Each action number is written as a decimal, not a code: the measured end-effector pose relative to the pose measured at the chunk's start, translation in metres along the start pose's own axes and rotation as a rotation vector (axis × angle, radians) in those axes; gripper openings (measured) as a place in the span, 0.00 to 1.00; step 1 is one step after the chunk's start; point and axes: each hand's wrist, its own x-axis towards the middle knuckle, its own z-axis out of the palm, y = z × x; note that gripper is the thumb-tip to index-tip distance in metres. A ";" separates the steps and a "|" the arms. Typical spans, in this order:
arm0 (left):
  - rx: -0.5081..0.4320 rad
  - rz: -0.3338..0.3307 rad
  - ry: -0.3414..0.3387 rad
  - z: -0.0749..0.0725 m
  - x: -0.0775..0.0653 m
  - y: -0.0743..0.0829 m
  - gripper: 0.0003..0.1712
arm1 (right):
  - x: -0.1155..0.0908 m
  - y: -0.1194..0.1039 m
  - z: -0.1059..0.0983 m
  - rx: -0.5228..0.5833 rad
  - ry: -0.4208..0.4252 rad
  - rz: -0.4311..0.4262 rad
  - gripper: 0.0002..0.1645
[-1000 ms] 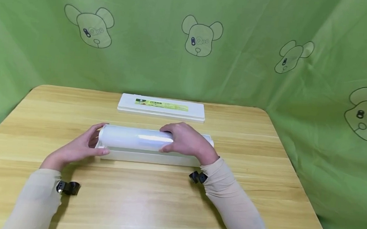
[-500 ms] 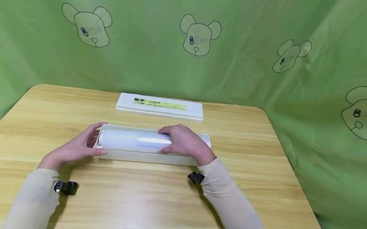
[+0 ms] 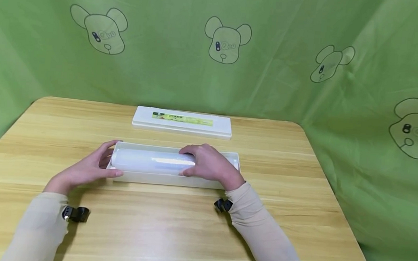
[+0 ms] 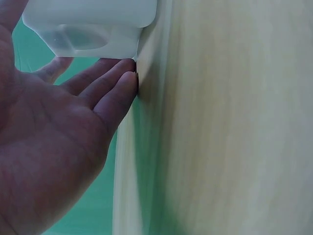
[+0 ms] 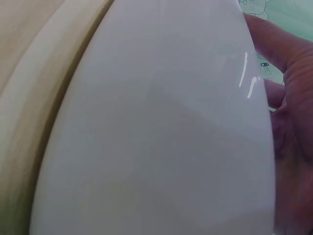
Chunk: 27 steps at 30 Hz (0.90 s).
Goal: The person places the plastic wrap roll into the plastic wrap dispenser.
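A roll of cling film (image 3: pixel 139 160) lies lengthwise inside a long white open-topped box (image 3: pixel 169 180) on the table. My right hand (image 3: pixel 210 165) grips the roll from above, right of its middle, fingers over the far side and thumb at the near side. My left hand (image 3: pixel 84 167) holds the box's left end between the thumb in front and fingers behind. In the left wrist view, the fingertips sit under the box's stepped end (image 4: pixel 93 39), close to the tabletop. The box's smooth front wall (image 5: pixel 156 127) fills most of the right wrist view.
Behind the box, a white lid (image 3: pixel 220 127) with a green and yellow label lies on the wooden table (image 3: pixel 172 233). Green cloth (image 3: pixel 161 78) printed with bear heads hangs around the table's back and sides.
The roll has gone down from above the box's rim into the box, with the right hand on it. The left hand has kept its place at the box's end.
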 end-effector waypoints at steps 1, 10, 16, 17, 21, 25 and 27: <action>-0.001 -0.001 0.001 0.000 0.000 0.000 0.58 | 0.000 0.001 0.000 0.005 0.001 -0.001 0.35; -0.001 -0.005 0.000 0.001 0.000 -0.001 0.58 | -0.001 0.006 0.004 0.066 0.006 0.003 0.34; 0.003 -0.012 0.003 0.001 -0.001 -0.001 0.58 | -0.002 0.006 0.004 0.072 0.008 0.010 0.34; 0.002 -0.014 0.004 0.001 -0.001 0.000 0.58 | -0.002 0.006 0.004 0.071 0.010 0.009 0.34; 0.003 -0.018 0.006 0.001 -0.001 0.000 0.58 | -0.003 0.006 0.005 0.068 0.017 0.004 0.35; 0.005 -0.017 0.007 0.001 -0.001 0.000 0.58 | -0.003 0.007 0.006 0.054 0.021 0.008 0.35; 0.007 -0.016 0.006 0.000 -0.001 0.000 0.58 | -0.002 0.006 0.007 0.043 0.023 0.009 0.35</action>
